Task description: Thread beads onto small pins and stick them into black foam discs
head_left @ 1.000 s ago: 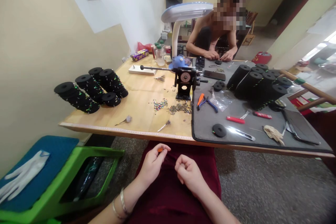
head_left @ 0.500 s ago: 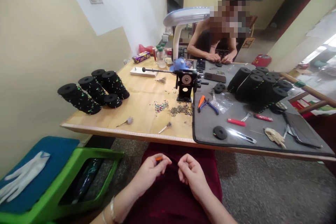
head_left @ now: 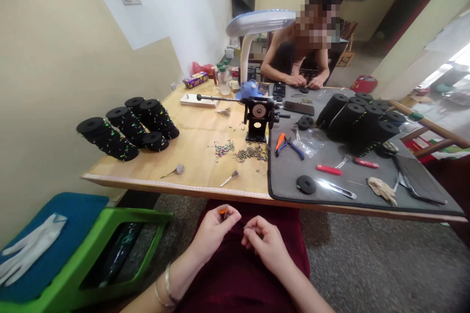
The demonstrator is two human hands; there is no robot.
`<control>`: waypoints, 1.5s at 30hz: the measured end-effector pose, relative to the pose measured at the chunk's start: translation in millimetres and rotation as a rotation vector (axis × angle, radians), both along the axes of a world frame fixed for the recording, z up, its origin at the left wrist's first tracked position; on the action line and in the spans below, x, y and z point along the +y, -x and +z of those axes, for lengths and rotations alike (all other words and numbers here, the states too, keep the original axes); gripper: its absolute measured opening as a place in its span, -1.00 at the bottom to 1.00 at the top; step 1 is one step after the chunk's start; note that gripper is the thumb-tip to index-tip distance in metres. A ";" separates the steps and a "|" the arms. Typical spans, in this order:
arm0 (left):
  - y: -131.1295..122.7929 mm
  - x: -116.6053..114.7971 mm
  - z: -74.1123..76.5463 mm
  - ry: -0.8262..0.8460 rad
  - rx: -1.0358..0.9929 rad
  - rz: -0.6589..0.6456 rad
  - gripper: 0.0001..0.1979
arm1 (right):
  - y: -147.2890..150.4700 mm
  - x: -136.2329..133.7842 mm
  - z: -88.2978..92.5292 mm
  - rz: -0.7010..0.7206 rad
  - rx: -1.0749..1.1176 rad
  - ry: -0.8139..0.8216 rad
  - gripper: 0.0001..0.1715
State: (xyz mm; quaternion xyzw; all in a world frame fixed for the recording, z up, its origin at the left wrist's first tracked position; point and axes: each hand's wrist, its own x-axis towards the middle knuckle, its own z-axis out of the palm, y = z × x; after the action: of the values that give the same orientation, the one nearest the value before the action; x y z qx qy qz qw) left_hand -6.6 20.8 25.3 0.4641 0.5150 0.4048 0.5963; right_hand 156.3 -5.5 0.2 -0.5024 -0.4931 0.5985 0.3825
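Note:
My left hand point(head_left: 213, 230) rests over my dark red lap, below the table's front edge, with fingers curled and pinching a small orange piece point(head_left: 222, 211) at the fingertips. My right hand point(head_left: 264, 242) sits close beside it, fingers pinched together; what they hold, if anything, is too small to make out. Both hands almost touch at the fingertips. A bangle circles my left wrist.
The wooden table point(head_left: 191, 142) carries stacks of black spools point(head_left: 125, 127), a hand-crank winder point(head_left: 259, 117), a lamp point(head_left: 257, 24), loose beads point(head_left: 223, 148) and a grey mat point(head_left: 330, 176) with pliers and tools. A person works at the far end. A green stool point(head_left: 73, 264) with a white glove stands left.
My hands have shifted slightly; the right hand's fingertips have moved closer to the left hand's. The camera view has barely moved.

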 end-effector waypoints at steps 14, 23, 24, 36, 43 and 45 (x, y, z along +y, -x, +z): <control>8.1 7.6 21.5 -0.377 0.553 -0.213 -0.79 | 7.0 16.9 9.5 0.054 0.074 0.065 -0.69; 51.6 87.8 33.4 -0.598 1.251 -0.051 -0.78 | 1.5 16.8 3.6 -0.206 0.320 0.162 -0.55; 52.6 92.9 34.0 -0.620 1.289 -0.059 -0.77 | 0.8 16.4 2.5 -0.225 0.342 0.169 -0.54; 4.7 84.9 14.8 -0.584 1.032 -0.061 -0.69 | -2.3 15.4 -4.1 -0.327 0.414 0.166 -0.54; -4.1 57.6 7.0 -0.326 0.378 -0.085 -0.85 | -4.7 11.9 -4.2 -0.336 0.369 0.118 -0.54; -5.5 36.8 6.0 -0.132 0.139 -0.128 -0.85 | -3.1 10.2 -1.6 -0.318 0.346 0.112 -0.54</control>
State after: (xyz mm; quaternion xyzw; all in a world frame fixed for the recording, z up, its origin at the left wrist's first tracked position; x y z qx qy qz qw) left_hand -1.1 57.6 31.4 0.5613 0.4967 0.3658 0.5517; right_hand 159.4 4.8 -1.4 -0.4843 -0.3010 0.6341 0.5223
